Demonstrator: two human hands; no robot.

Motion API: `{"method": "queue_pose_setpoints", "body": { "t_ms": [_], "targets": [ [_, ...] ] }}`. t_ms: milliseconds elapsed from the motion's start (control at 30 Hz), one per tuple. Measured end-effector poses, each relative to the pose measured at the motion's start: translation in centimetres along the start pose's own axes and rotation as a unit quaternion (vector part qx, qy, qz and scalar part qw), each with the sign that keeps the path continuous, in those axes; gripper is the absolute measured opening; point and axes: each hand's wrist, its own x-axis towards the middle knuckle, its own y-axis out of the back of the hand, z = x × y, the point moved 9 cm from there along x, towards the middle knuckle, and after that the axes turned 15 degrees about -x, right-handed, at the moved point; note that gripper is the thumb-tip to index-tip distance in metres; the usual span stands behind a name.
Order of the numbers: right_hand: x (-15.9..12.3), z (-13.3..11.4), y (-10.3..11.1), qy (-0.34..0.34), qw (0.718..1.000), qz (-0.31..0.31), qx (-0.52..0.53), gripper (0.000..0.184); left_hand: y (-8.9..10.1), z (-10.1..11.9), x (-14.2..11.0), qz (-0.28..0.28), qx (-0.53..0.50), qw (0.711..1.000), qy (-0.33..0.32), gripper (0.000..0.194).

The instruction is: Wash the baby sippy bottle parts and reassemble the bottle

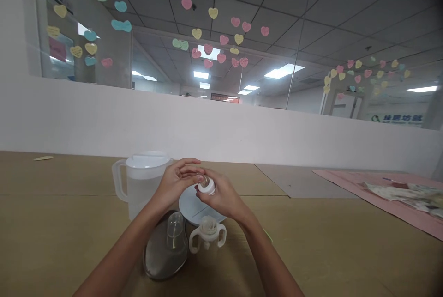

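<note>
Between my two hands is a baby bottle nipple with a white collar ring (pixel 206 188). My right hand (pixel 221 195) grips the ring from the right. The fingers of my left hand (pixel 180 179) pinch at the clear nipple from the left. Below them stands a baby bottle (pixel 208 237) with two white side handles and an open top. To its left, a clear domed cap (pixel 175 230) stands on a grey metal tray (pixel 164 260). A pale blue round plate (pixel 189 211) lies under my hands, partly hidden by them and the bottle.
A lidded clear plastic pitcher (pixel 140 188) holding liquid stands just left of my hands. A pink cloth (pixel 349 186) with a crumpled bag (pixel 398 195) lies far right. Behind the brown table (pixel 69 232) rises a white low wall (pixel 207 126) with glass above.
</note>
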Motion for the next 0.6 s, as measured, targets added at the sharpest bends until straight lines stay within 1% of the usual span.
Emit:
{"method": "queue_pose_setpoints", "body": {
  "t_ms": [67, 133, 233, 333, 467, 533, 600],
  "targets": [
    [0.1, -0.3, -0.3, 0.006, 1.000, 0.000, 0.017, 0.041, 0.6, -0.3, 0.1, 0.019, -0.022, 0.999, 0.015, 0.039],
    [0.2, -0.2, -0.5, 0.006, 1.000, 0.010, 0.014, 0.045, 0.8, -0.3, 0.2, 0.027, -0.018, 0.999, 0.015, 0.035],
    [0.3, 0.9, -0.6, -0.028, 0.998, 0.037, -0.045, 0.052, 0.2, 0.6, -0.1, 0.023, 0.034, 0.999, -0.013, 0.023],
    [0.1, 2.0, -0.2, -0.073, 0.988, 0.054, -0.121, 0.056, -1.0, 2.2, -0.9, 0.013, 0.109, 0.992, -0.056, 0.011],
    [0.0, 2.2, 0.5, -0.087, 0.981, 0.064, -0.161, 0.056, -2.2, 4.1, -2.2, 0.001, 0.187, 0.978, -0.088, 0.009],
    [0.0, 1.9, 0.9, -0.082, 0.981, 0.073, -0.158, 0.053, -2.2, 4.4, -2.3, 0.002, 0.211, 0.972, -0.099, 0.010],
    [0.0, 1.5, 0.9, -0.075, 0.984, 0.064, -0.145, 0.047, -1.7, 4.2, -1.9, 0.014, 0.214, 0.971, -0.104, 0.010]
  ]
}}
